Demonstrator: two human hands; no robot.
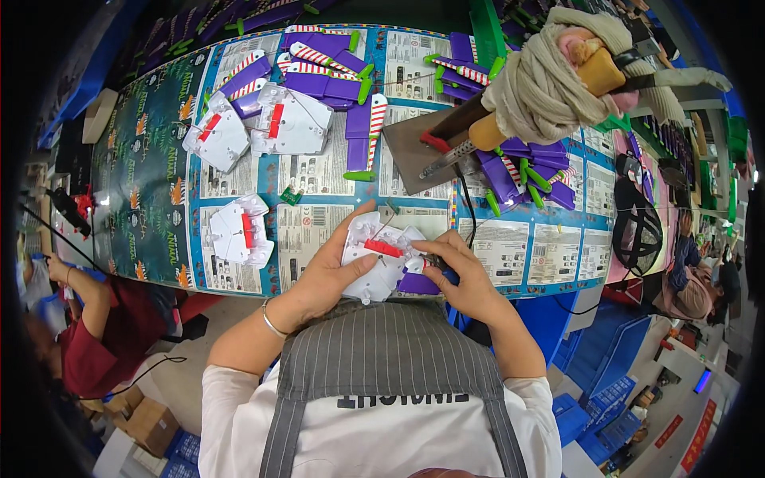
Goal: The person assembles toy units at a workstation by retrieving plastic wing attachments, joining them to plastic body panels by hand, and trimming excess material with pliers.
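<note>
My left hand (336,256) grips a white plastic housing (368,276) at the table's front edge, thumb over its face. A red strip (383,248) crosses the housing, and a thin wire stands up at its top. My right hand (470,280) is at the housing's right side, fingers bent and closed. A dark blue piece shows beneath those fingers; whether it is a tool handle I cannot tell. A purple part (418,283) sticks out under the housing near my right fingertips.
Similar white housings (239,231) lie to the left, near a small green circuit board (292,195). Purple parts with striped strips (325,80) spread across the back. A metal plate (410,155) bears a stand wrapped in cloth (542,84); a black cable (470,207) runs nearby. People sit on both sides.
</note>
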